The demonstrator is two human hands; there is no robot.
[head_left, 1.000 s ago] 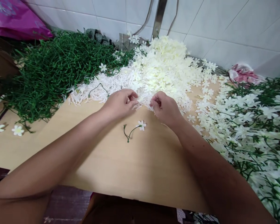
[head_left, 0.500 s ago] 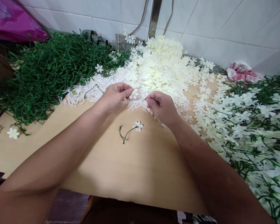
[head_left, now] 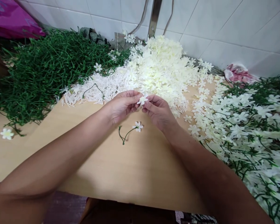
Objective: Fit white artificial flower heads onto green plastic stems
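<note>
My left hand (head_left: 124, 105) pinches a white artificial flower (head_left: 142, 100) between thumb and finger. Against its other side, my right hand (head_left: 159, 110) is closed in a pinch, its fingertips touching the petals. What those fingertips hold is too small to make out; thin white strands show just below the flower. Nearer me on the board lies a forked green plastic stem (head_left: 124, 138) with one white flower (head_left: 138, 126) on a tip. Beyond my hands spreads a heap of thin white stamens (head_left: 112, 82), next to a tall pile of loose cream-white flower heads (head_left: 163, 62).
Green stems (head_left: 49, 68) are heaped at the left. Stems with white flowers (head_left: 247, 130) crowd the right side. A tan board (head_left: 102, 174) covers the table before a tiled wall (head_left: 205, 28). A magenta bag (head_left: 14, 20) sits back left, a red-and-white crumpled bag (head_left: 239, 73) back right.
My hands have come together: the left moved right with the flower, and the right moved left from the edge of the stamens to meet it. The forked stem stays put.
</note>
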